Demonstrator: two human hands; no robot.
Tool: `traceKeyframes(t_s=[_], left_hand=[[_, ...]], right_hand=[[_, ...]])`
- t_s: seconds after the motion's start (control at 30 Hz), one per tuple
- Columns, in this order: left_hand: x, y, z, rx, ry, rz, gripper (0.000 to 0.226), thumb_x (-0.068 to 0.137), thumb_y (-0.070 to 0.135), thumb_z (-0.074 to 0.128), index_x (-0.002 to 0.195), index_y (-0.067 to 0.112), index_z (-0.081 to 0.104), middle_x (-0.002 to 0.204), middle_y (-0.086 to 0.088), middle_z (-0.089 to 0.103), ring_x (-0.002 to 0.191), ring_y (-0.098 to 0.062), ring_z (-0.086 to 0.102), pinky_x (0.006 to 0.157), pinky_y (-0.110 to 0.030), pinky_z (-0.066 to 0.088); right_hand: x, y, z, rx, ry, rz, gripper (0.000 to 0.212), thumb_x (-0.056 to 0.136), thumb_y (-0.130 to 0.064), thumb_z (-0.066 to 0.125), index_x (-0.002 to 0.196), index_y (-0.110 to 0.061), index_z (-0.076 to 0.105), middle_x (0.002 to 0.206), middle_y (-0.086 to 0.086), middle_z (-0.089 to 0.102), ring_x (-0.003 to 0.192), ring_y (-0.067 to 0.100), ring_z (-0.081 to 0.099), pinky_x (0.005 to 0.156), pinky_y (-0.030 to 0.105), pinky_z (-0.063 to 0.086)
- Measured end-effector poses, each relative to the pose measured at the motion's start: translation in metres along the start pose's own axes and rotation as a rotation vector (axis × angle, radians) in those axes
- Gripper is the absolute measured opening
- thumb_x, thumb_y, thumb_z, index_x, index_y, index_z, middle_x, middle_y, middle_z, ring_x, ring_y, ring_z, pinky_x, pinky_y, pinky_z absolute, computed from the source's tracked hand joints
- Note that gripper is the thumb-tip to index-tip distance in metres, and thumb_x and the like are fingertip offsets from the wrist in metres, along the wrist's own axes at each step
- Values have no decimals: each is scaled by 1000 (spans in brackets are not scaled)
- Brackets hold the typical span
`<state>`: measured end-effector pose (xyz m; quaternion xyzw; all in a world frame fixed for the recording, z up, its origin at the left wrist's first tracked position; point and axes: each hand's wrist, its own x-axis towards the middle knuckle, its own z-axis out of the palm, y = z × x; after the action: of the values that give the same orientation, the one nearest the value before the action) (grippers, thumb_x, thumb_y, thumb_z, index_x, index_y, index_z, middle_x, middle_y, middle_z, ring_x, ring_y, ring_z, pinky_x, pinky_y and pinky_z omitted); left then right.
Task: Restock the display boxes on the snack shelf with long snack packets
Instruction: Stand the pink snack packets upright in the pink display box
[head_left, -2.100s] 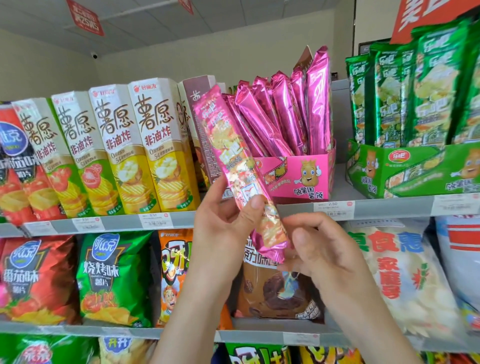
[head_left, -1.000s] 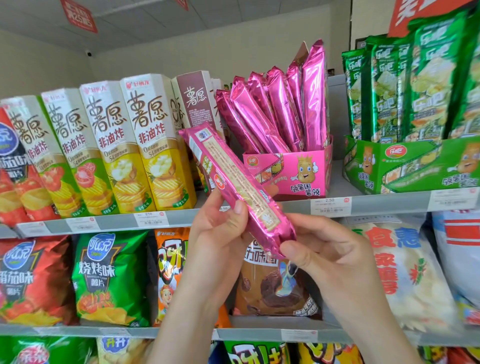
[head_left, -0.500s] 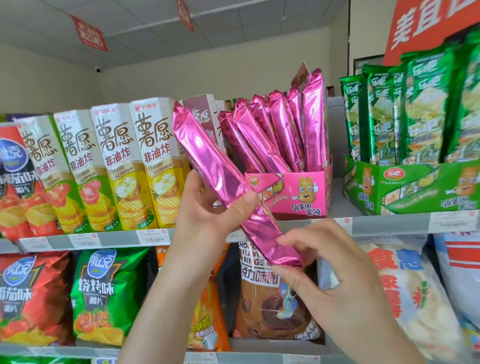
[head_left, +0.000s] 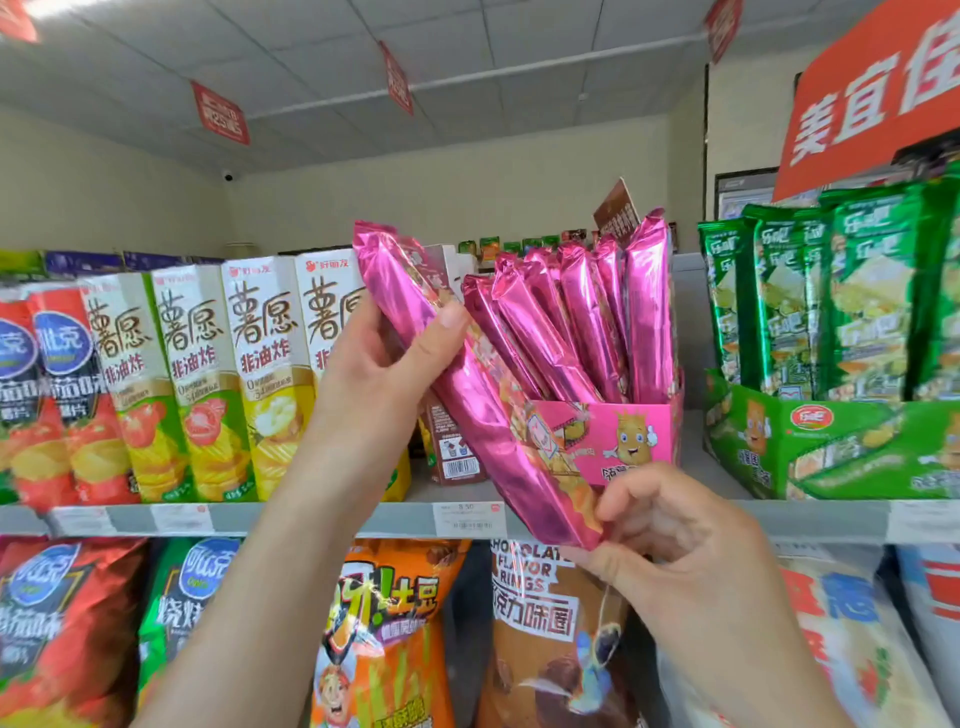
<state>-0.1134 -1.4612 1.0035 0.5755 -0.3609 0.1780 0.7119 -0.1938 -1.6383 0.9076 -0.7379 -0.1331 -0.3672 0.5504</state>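
1. Well left of the pink display box (head_left: 618, 441), a row of tall chip cartons (head_left: 208, 384) stands upright, side by side, on the shelf (head_left: 311, 519).
2. Just left of the box, the left hand (head_left: 384, 374) is raised in front of the cartons. Its fingers wrap behind the upper half of a long pink packet (head_left: 470, 415) and its thumb presses across the front, grasping it.
3. A brown carton (head_left: 452, 452) stands on the shelf just left of the box, partly hidden behind the held packet.
4. The long pink packet hangs in the air, tilted. Its top end is up and to the left of the box, and its bottom end is in front of the box's left corner, lower than the shelf edge. I cannot tell whether it touches the box.
5. A price tag (head_left: 469, 518) sits on the shelf edge, below and left of the box.
6. A brown bag (head_left: 540, 623) of chocolate rings sits on the lower shelf under the box.
7. Inside the box, stocked pink packets (head_left: 582, 322) stand on end. The left ones lean left and the rightmost is nearly upright.
8. Below the box's right half, the right hand (head_left: 691, 561) has its fingers curled. The thumb and forefinger seem to pinch the held packet's bottom seal, though blur softens that spot.
9. Right of the box, across a gap, a green display box (head_left: 810, 447) holds upright green packets (head_left: 857, 296).
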Motion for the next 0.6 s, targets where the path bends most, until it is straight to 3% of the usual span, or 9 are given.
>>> traceKeyframes(t_s=[0.07, 0.13, 0.23, 0.3, 0.43, 0.53, 0.6], left_hand=[[7, 5, -6, 12, -20, 61, 69, 77, 35, 75, 137, 29, 43, 104, 2, 74, 97, -15, 71, 76, -29, 58], [13, 9, -12, 30, -42, 121, 82, 76, 31, 76, 143, 41, 31, 105, -1, 74, 98, -16, 71, 74, -30, 59], [20, 16, -17, 109, -27, 183, 67, 79, 28, 73, 137, 39, 42, 96, 2, 75, 86, -12, 71, 67, -24, 57], [26, 18, -23, 157, 15, 219, 54, 81, 27, 75, 126, 43, 49, 91, 1, 74, 82, -11, 70, 63, -22, 55], [33, 20, -30, 316, 78, 302, 48, 81, 28, 74, 117, 47, 49, 93, -10, 70, 81, -18, 66, 64, -32, 58], [36, 21, -30, 445, 85, 372, 51, 79, 28, 76, 116, 46, 46, 94, -9, 67, 81, -24, 66, 73, -48, 58], [39, 21, -31, 473, 107, 381, 51, 77, 30, 78, 112, 47, 44, 93, -8, 67, 79, -25, 67, 73, -51, 57]], right_hand=[[6, -1, 2, -24, -18, -24, 41, 59, -1, 88, 71, -32, 64, 64, -6, 68, 53, 2, 58, 51, 12, 45], [13, -8, 1, -55, -83, -42, 38, 54, -12, 90, 72, -32, 64, 65, -9, 68, 55, 3, 60, 52, 12, 46], [35, -31, -13, -141, -383, -52, 42, 51, -49, 89, 82, -33, 66, 77, -12, 70, 65, 0, 63, 59, 14, 49], [61, -49, -25, -243, -385, -136, 39, 61, -62, 76, 87, -35, 68, 85, -17, 72, 76, -1, 66, 66, 17, 51], [130, -84, -19, -517, -94, -453, 30, 82, -56, 58, 96, -32, 69, 91, -21, 70, 87, -3, 62, 77, 14, 47], [179, -88, 7, -855, -185, -484, 40, 90, -51, 54, 118, -24, 64, 113, -6, 68, 107, 13, 58, 95, 35, 47], [200, -80, 23, -1044, -271, -453, 43, 92, -48, 53, 124, -21, 58, 115, 2, 65, 114, 23, 53, 96, 43, 47]])
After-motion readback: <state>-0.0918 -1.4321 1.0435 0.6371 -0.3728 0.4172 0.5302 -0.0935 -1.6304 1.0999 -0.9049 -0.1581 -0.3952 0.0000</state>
